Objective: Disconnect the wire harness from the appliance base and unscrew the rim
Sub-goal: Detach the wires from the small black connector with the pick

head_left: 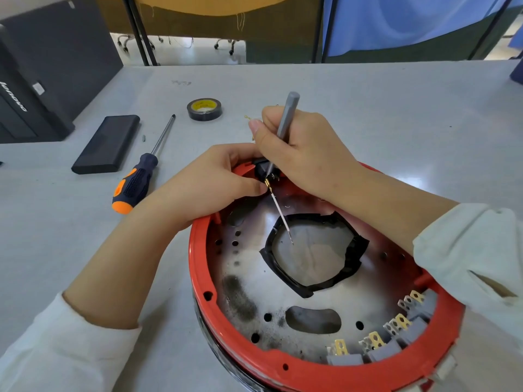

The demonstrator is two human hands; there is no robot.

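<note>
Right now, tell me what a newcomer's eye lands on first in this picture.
First, the red rim of the round appliance base, low and right of centre, its metal plate scorched with a black-taped hole. At its far edge the right hand holds a slim grey screwdriver down at a black connector, with the left hand gripping beside it. On the table to the left lies an orange-and-navy screwdriver.

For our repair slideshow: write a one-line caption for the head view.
Left hand holds a wire at the red rim while right hand works a thin grey tool at the connector.
</note>
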